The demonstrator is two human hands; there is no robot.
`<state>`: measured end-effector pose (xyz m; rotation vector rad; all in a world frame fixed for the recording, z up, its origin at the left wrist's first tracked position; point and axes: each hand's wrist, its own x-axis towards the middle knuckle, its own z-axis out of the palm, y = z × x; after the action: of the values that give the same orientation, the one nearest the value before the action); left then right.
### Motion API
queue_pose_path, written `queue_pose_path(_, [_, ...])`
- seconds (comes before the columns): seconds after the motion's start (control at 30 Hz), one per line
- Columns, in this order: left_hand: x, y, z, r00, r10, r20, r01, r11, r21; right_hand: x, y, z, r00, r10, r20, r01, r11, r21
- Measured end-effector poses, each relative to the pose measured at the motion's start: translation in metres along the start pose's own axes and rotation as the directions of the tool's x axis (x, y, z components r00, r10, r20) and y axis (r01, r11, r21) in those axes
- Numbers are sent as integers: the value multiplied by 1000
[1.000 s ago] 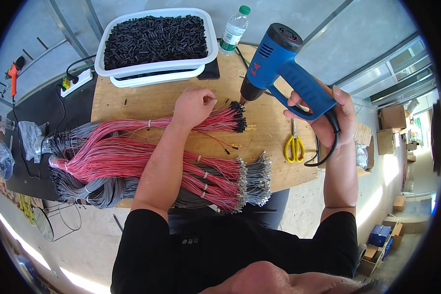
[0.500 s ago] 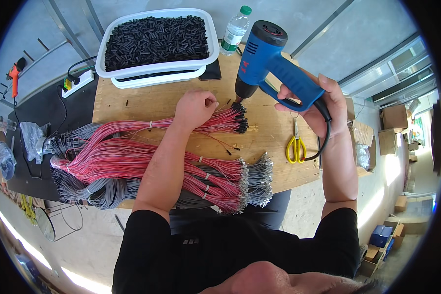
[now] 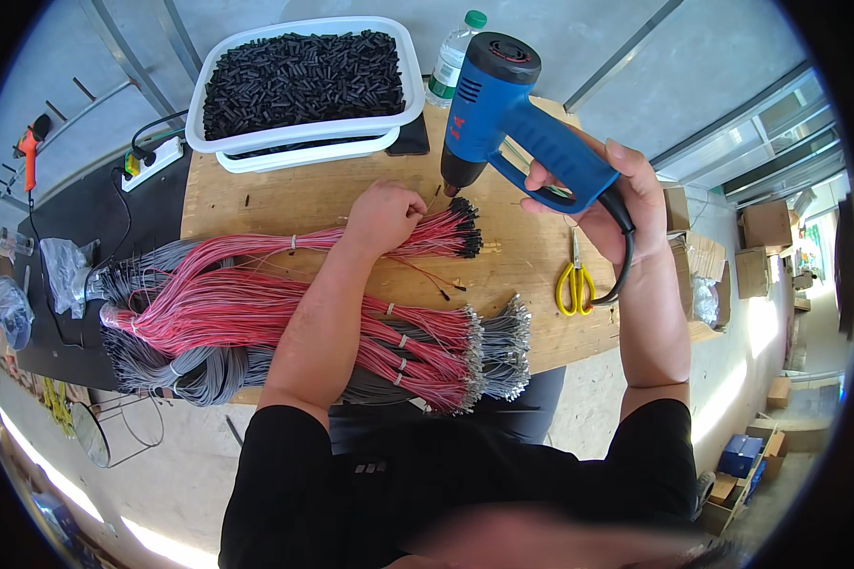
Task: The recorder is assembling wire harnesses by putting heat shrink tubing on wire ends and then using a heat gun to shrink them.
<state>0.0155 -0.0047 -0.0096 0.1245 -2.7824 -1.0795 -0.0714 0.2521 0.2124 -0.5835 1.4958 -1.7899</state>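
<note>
My right hand (image 3: 626,204) is wrapped around the handle of a blue heat gun (image 3: 489,104), held above the table. The gun's nozzle points down, just beside the black-sleeved ends (image 3: 466,228) of a bundle of red wires (image 3: 422,226). My left hand (image 3: 384,216) lies over that bundle with fingers curled in a pinch. A thin wire seems to stick out from the fingertips; the grip itself is partly hidden. Nearer me, thick bundles of red wires (image 3: 228,303) and grey wires (image 3: 209,379) lie across the table, tied with white ties.
A white tub (image 3: 413,95) of short black tubes stands at the back, stacked on another. Beside it are a bottle (image 3: 446,71) and a black phone-like slab (image 3: 408,138). Yellow-handled scissors (image 3: 575,284) lie at right. A power strip (image 3: 157,163) sits at left. The gun's cord (image 3: 626,266) hangs by my wrist.
The heat gun and my right hand have moved slightly left, bringing the nozzle to the left of the black ends. My left hand has barely shifted.
</note>
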Motion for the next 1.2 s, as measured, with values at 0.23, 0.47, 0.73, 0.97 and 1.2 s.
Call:
queue_pose_path(0.23, [-1,6,-3,995,78,-56,-77,997,33,-8,-2,-2,1000,-16,-8,16,1000,5])
queue_pose_path(0.47, [0,0,1,999,32,-14,-33,993,-114,-7,-3,-2,1000,-4,-16,4,1000,-22])
queue_pose_path(0.73, [1,8,-1,999,42,5,-41,992,-118,-41,-11,-7,999,-42,19,43,999,-13])
queue_pose_path(0.97, [-3,20,-5,996,68,49,-63,993,-96,-56,-5,-14,998,-55,5,54,998,44])
queue_pose_path(1.2, [1,36,0,998,-2,65,1,1000,25,-79,1,-28,998,-67,-2,67,993,95])
